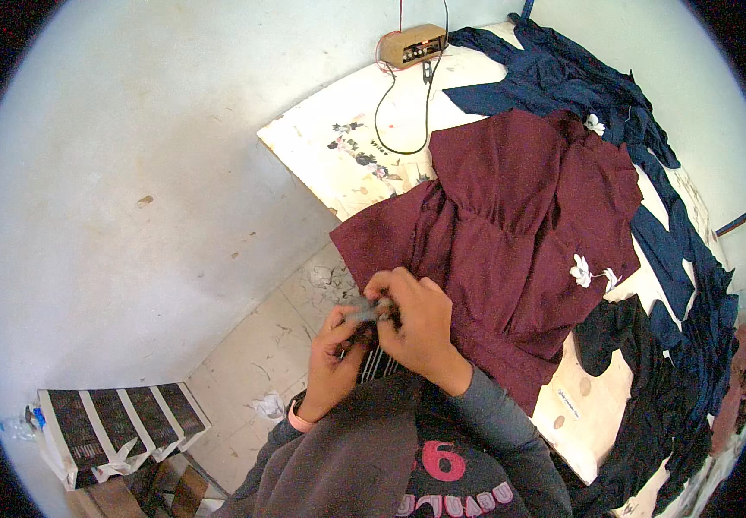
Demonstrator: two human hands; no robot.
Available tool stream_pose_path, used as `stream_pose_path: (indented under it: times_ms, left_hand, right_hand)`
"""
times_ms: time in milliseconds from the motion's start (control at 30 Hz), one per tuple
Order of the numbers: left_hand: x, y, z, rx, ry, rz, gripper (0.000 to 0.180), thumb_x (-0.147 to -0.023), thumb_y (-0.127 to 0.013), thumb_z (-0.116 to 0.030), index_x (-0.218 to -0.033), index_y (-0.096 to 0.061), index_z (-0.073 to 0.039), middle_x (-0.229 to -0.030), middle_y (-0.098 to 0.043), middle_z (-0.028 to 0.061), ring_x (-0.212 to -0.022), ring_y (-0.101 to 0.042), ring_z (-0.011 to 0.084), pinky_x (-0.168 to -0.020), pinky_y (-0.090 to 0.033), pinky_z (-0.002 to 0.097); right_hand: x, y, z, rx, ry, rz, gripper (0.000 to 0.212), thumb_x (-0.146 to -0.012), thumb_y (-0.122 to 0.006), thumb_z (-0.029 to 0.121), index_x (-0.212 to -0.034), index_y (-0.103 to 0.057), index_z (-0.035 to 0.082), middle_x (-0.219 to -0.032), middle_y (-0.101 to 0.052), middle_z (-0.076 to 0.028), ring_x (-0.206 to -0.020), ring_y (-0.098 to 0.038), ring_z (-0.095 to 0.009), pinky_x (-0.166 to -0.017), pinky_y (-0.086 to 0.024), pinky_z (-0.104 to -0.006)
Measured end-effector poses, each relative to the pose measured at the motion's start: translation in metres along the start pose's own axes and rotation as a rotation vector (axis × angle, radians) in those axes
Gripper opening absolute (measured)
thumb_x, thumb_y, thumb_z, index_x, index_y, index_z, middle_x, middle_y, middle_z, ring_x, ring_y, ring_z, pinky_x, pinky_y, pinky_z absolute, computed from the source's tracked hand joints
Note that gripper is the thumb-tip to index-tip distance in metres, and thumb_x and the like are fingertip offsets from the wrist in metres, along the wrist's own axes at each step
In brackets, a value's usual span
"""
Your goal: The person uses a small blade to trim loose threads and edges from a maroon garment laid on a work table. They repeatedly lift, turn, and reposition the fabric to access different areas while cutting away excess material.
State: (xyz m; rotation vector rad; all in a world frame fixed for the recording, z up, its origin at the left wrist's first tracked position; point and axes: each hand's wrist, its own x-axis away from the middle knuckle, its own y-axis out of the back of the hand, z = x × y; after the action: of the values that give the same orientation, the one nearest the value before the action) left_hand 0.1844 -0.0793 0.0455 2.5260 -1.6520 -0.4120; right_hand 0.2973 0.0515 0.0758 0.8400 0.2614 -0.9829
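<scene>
With left hand (334, 363), grips a small blurred grey item (362, 311), pinching its other side with right hand (418, 326), seemingly for steadiness; rightward, has a maroon garment (511, 198) spread across the surface (304, 129), perhaps for easy reach.

Small grey object (361, 311), blurred, its outline and tilt indistinct; held, partly covered, just off the centre of view toward six o'clock.
</scene>
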Motion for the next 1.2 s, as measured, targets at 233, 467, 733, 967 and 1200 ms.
stream_pose_path:
  times_ms: [233, 467, 733, 967, 1200]
  left_hand:
    - [-0.014, 0.024, 0.018, 0.267, 0.233, -0.153, 0.056, -0.096, -0.064, 0.003, -0.149, -0.055, -0.011, -0.131, -0.063, 0.0060, -0.107, -0.061, 0.0129, -0.092, -0.052, 0.0273]
    - [-0.017, 0.023, 0.005, 0.473, 0.300, -0.165, 0.049, -0.096, -0.068, 0.000, -0.144, -0.056, 0.000, -0.137, -0.063, 0.0097, -0.124, -0.060, 0.0178, -0.106, -0.048, 0.0325]
    - [-0.007, 0.013, 0.002, 0.520, 0.273, -0.148, 0.049, -0.097, -0.067, 0.001, -0.145, -0.056, 0.000, -0.137, -0.062, 0.0081, -0.122, -0.059, 0.0162, -0.107, -0.046, 0.0309]
    - [-0.028, 0.036, 0.026, 0.265, 0.292, -0.266, 0.050, -0.095, -0.072, -0.003, -0.143, -0.059, -0.003, -0.130, -0.066, 0.0080, -0.108, -0.066, 0.0147, -0.094, -0.054, 0.0295]
    - [-0.033, 0.080, 0.140, -0.039, 0.268, -0.316, 0.044, -0.095, -0.070, -0.002, -0.138, -0.061, -0.003, -0.124, -0.070, 0.0119, -0.096, -0.069, 0.0152, -0.085, -0.056, 0.0279]
  right_hand:
    - [0.035, 0.038, -0.053, -0.238, -0.420, -0.290, 0.008, -0.099, -0.064, 0.007, -0.107, -0.061, 0.004, -0.082, -0.061, -0.005, -0.076, -0.056, -0.010, -0.071, -0.048, -0.0271]
    - [0.018, 0.033, -0.007, -0.021, -0.152, -0.079, 0.028, -0.085, -0.080, 0.014, -0.110, -0.069, 0.010, -0.093, -0.072, -0.007, -0.080, -0.069, -0.026, -0.071, -0.046, -0.0365]
    - [0.001, 0.004, 0.003, -0.127, -0.086, -0.004, 0.020, -0.085, -0.079, 0.013, -0.104, -0.074, 0.009, -0.090, -0.074, -0.006, -0.077, -0.067, -0.022, -0.071, -0.041, -0.0328]
    - [0.014, 0.001, -0.022, -0.176, -0.205, -0.065, 0.019, -0.087, -0.077, 0.012, -0.105, -0.072, 0.007, -0.091, -0.074, -0.007, -0.079, -0.069, -0.021, -0.072, -0.047, -0.0340]
    - [0.058, 0.049, -0.073, -0.139, -0.590, -0.090, 0.021, -0.094, -0.074, 0.011, -0.110, -0.064, 0.002, -0.086, -0.062, -0.001, -0.081, -0.055, -0.010, -0.077, -0.046, -0.0262]
